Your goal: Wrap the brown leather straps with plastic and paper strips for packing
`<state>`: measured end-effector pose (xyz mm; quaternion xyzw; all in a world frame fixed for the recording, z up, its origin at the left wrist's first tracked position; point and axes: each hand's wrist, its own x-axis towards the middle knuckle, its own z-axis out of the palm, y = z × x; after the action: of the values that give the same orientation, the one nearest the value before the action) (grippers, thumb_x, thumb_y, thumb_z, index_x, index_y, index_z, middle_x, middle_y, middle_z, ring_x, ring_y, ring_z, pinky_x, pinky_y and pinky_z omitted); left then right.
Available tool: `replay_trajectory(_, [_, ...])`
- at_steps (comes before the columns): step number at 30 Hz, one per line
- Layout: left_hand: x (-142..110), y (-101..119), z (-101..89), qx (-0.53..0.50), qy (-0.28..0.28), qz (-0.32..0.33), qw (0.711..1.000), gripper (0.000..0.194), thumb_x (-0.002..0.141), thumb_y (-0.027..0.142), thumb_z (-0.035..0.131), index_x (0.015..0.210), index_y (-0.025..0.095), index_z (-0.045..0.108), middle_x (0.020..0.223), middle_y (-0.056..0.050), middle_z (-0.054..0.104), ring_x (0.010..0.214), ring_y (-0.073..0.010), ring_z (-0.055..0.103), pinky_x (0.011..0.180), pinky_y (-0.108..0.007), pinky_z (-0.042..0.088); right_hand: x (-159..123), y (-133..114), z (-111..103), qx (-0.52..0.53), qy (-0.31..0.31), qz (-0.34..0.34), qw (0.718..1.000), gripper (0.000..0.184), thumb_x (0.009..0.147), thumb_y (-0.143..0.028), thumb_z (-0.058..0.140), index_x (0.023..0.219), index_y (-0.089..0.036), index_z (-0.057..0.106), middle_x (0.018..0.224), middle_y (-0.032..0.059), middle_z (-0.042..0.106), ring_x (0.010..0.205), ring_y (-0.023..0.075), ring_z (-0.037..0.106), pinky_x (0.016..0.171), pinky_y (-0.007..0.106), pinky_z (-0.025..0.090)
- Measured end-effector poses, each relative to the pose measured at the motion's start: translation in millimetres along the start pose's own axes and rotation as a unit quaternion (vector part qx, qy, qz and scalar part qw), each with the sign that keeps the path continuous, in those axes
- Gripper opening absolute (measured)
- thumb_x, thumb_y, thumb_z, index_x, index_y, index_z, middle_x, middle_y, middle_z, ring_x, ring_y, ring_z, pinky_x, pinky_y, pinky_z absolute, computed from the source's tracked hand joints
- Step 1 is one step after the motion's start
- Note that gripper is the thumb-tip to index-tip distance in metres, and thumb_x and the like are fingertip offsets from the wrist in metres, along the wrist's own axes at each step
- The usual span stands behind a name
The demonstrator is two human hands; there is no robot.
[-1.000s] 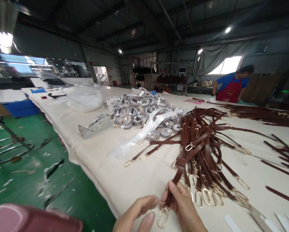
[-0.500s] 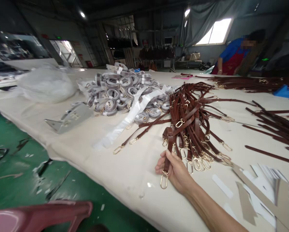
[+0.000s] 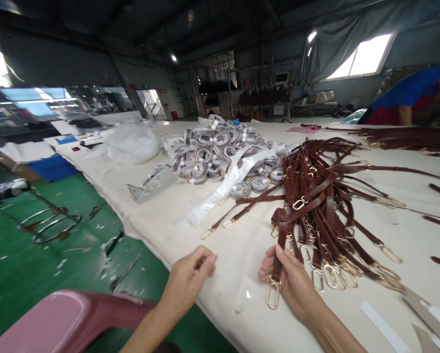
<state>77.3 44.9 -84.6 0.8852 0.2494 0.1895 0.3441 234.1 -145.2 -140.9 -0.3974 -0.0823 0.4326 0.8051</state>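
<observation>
My right hand [image 3: 292, 281] grips the end of a brown leather strap [image 3: 279, 244] with a gold clasp [image 3: 272, 296] hanging below my fingers. The strap runs up into a big pile of brown straps with gold clasps [image 3: 320, 196] on the cream-covered table [image 3: 175, 230]. My left hand [image 3: 190, 274] hovers at the table's near edge, fingers curled and pinched together on something small I cannot make out.
Beyond lie a heap of grey wrapped coils [image 3: 220, 154], a long white strip [image 3: 223, 189], a grey metal piece [image 3: 151, 184] and a clear plastic bag [image 3: 131, 142]. White and grey strips [image 3: 407, 318] lie lower right. A pink chair [image 3: 65, 321] is below. A person in blue [image 3: 411, 93] works far right.
My left hand has come back into view at the table edge, pinched shut. My right hand still grips the strap end. The view has swung slightly right and up.
</observation>
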Motion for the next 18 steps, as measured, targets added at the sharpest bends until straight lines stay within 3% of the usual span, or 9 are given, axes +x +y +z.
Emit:
replay_trajectory(2, [35, -23, -16.7, 0.018, 0.052, -0.031, 0.998, 0.029, 0.090, 0.047, 0.043, 0.099, 0.024, 0.059, 0.086, -0.003, 0.072, 0.084, -0.0226, 0.069, 0.083, -0.036, 0.054, 0, 0, 0, -0.001, 0.001, 0.004, 1.000, 0.032, 0.093, -0.049, 0.064, 0.094, -0.017, 0.063, 0.075, 0.0044, 0.070, 0.070, 0.0196, 0.068, 0.068, 0.033, 0.054])
replay_trajectory(5, [74, -49, -33.7, 0.060, 0.112, -0.081, 0.989, 0.027, 0.086, 0.042, 0.046, 0.100, 0.023, 0.058, 0.103, -0.010, 0.070, 0.097, -0.0280, 0.065, 0.094, -0.046, 0.050, 0, 1, -1, -0.001, 0.005, 0.007, 1.000, 0.033, 0.092, -0.050, 0.065, 0.094, -0.017, 0.063, 0.074, 0.0039, 0.070, 0.070, 0.0194, 0.067, 0.068, 0.033, 0.054])
replay_trajectory(8, [96, -65, -35.1, 0.085, 0.149, -0.134, 0.976, 0.026, 0.084, 0.036, 0.054, 0.101, 0.018, 0.059, 0.108, -0.013, 0.065, 0.099, -0.0289, 0.063, 0.097, -0.052, 0.047, 2, 3, -1, 0.000, 0.002, 0.011, 1.000, 0.034, 0.089, -0.050, 0.069, 0.093, -0.017, 0.063, 0.073, 0.0042, 0.070, 0.068, 0.0196, 0.067, 0.067, 0.033, 0.053])
replay_trajectory(10, [103, -63, -30.6, 0.082, 0.161, -0.154, 0.971, 0.030, 0.081, 0.038, 0.060, 0.101, 0.016, 0.060, 0.108, -0.013, 0.064, 0.097, -0.0285, 0.063, 0.096, -0.052, 0.047, 2, 4, 0, 0.004, 0.006, 0.011, 1.000, 0.034, 0.087, -0.050, 0.072, 0.091, -0.017, 0.063, 0.072, 0.0045, 0.070, 0.067, 0.0197, 0.066, 0.066, 0.033, 0.053])
replay_trajectory(12, [103, -46, -25.1, 0.062, 0.166, -0.146, 0.973, 0.032, 0.079, 0.044, 0.059, 0.095, 0.017, 0.061, 0.102, -0.013, 0.064, 0.092, -0.0285, 0.063, 0.092, -0.049, 0.049, 3, 5, 0, 0.009, 0.012, 0.007, 1.000, 0.035, 0.086, -0.050, 0.073, 0.090, -0.017, 0.063, 0.071, 0.0047, 0.070, 0.066, 0.0198, 0.066, 0.064, 0.032, 0.052])
replay_trajectory(14, [90, -13, -21.4, 0.024, 0.153, -0.108, 0.982, 0.034, 0.081, 0.052, 0.051, 0.085, 0.019, 0.060, 0.091, -0.010, 0.064, 0.086, -0.0274, 0.063, 0.085, -0.044, 0.052, 3, 6, 1, 0.009, 0.012, 0.007, 1.000, 0.036, 0.087, -0.051, 0.071, 0.089, -0.017, 0.064, 0.071, 0.0051, 0.069, 0.065, 0.0197, 0.066, 0.063, 0.032, 0.051])
replay_trajectory(16, [60, 30, -22.1, -0.029, 0.101, -0.050, 0.993, 0.042, 0.085, 0.060, 0.046, 0.071, 0.022, 0.057, 0.071, -0.004, 0.062, 0.074, -0.0229, 0.062, 0.073, -0.035, 0.054, 3, 7, 0, 0.007, 0.009, 0.008, 1.000, 0.036, 0.089, -0.052, 0.069, 0.089, -0.016, 0.064, 0.071, 0.0053, 0.069, 0.065, 0.0195, 0.066, 0.064, 0.032, 0.051])
replay_trajectory(18, [17, 70, -27.8, -0.120, -0.010, 0.049, 0.991, 0.045, 0.087, 0.062, 0.052, 0.066, 0.023, 0.060, 0.065, -0.003, 0.063, 0.065, -0.0197, 0.061, 0.064, -0.031, 0.053, 3, 7, -1, 0.006, 0.008, 0.007, 1.000, 0.035, 0.089, -0.051, 0.069, 0.089, -0.016, 0.064, 0.072, 0.0050, 0.069, 0.066, 0.0192, 0.066, 0.065, 0.032, 0.051])
